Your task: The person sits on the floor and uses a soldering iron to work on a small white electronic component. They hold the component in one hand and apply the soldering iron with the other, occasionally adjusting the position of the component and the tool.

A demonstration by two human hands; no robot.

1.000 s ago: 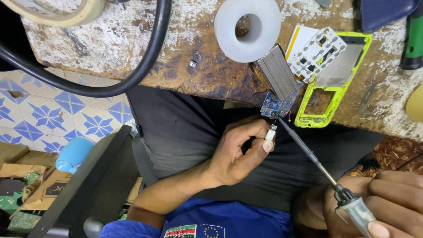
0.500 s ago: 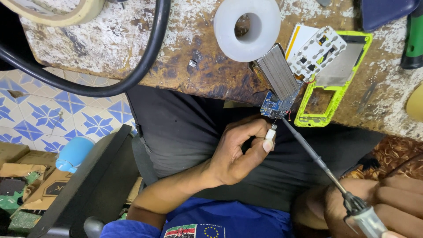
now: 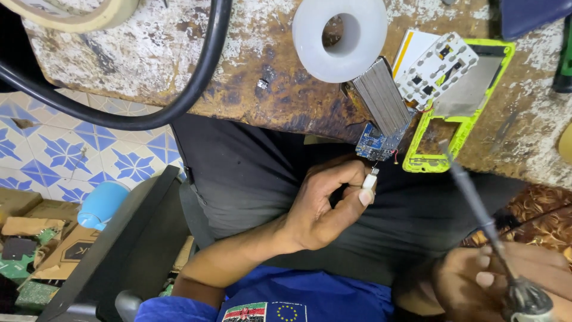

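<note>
My left hand (image 3: pixel 325 206) is over my lap and pinches a small white stick (image 3: pixel 370 179), whose thin tip points up at a blue circuit board (image 3: pixel 375 145). The board sticks out from under a ribbed metal block (image 3: pixel 384 101) at the bench edge. At the lower right, my right hand (image 3: pixel 476 280) grips the handle of a soldering iron (image 3: pixel 476 209). Its long dark shaft slants up and left, and the tip hangs over a lime-green phone frame (image 3: pixel 459 128), right of the board. A white keypad frame (image 3: pixel 438 68) lies on the green frame.
A white tape roll (image 3: pixel 339 36) sits on the worn wooden bench (image 3: pixel 149 53), and a thick black cable (image 3: pixel 196 83) curves across its left side. A black chair part (image 3: pixel 131 238), a blue cup (image 3: pixel 101 203) and scrap boards lie on the tiled floor at left.
The soldering iron tip has swung right, away from the blue circuit board, and is now over the green frame. My right hand has shifted slightly. My left hand stays put.
</note>
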